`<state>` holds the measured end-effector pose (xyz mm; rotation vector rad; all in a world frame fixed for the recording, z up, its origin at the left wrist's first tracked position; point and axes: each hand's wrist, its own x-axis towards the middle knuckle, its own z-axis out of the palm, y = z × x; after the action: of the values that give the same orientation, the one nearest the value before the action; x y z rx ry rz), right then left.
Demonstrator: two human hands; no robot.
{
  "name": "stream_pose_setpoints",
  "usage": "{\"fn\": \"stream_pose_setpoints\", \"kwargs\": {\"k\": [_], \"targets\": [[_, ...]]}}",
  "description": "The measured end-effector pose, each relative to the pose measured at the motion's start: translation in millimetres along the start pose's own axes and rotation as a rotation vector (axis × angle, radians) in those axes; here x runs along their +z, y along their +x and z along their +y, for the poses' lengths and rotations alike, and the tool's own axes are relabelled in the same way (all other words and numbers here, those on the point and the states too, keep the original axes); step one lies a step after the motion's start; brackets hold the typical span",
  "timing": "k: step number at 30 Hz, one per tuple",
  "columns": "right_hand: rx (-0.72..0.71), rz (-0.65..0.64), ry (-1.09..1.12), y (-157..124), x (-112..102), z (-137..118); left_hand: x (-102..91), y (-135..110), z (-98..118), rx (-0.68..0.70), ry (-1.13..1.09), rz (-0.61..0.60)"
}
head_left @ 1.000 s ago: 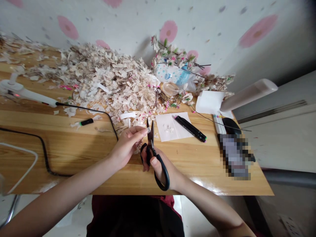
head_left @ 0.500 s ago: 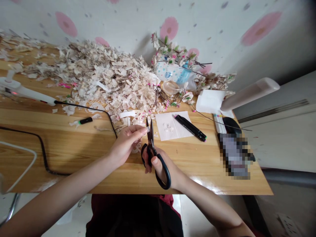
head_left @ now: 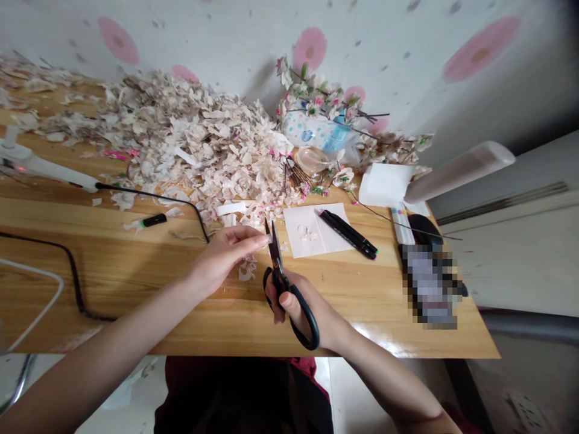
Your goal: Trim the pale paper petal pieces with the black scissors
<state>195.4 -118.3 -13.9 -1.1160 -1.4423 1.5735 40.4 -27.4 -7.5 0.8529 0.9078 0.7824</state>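
My right hand (head_left: pixel 298 304) is closed round the black handles of a pair of scissors (head_left: pixel 277 256), whose blades point away from me and stand slightly apart. Beside the blades, my left hand (head_left: pixel 230 250) pinches a small whitish piece (head_left: pixel 269 237) between thumb and forefinger. That piece is too small to name surely; its edge lies at the blades. Small pale clippings (head_left: pixel 247 268) lie on the table just under my left hand. To the right of the blades, a white sheet of paper (head_left: pixel 296 238) bears several tiny pale bits (head_left: pixel 307 232).
A large heap of whitish fabric petals (head_left: pixel 194 132) covers the back of the table. Black markers (head_left: pixel 348 234) lie on the paper. Artificial flower branches (head_left: pixel 316 96), a white lamp (head_left: pixel 461 172), a white hot-glue gun (head_left: pixel 45 166) with its black cord (head_left: pixel 154 194) and a blurred-out phone-like object (head_left: pixel 429 286) surround the workspace.
The scissors and my right hand have shifted slightly right and down. My left hand has drawn a little to the left, showing more clippings beneath it. The blades look slightly closer together.
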Motion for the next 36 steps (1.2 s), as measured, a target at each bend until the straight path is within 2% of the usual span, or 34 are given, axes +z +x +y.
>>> {"fn": "stream_pose_setpoints", "kwargs": {"k": [16, 26, 36], "targets": [[0.026, -0.06, -0.091, -6.5, -10.1, -5.0, -17.8, 6.2, 4.6, 0.042, 0.197, -0.075], [0.111, -0.057, -0.156, -8.7, -11.7, -8.1, -28.3, 8.2, 15.9, 0.012, 0.306, -0.17], [0.118, -0.065, -0.23, -9.1, -13.0, -12.5, -33.9, 8.2, 18.1, -0.033, 0.304, -0.212]]}}
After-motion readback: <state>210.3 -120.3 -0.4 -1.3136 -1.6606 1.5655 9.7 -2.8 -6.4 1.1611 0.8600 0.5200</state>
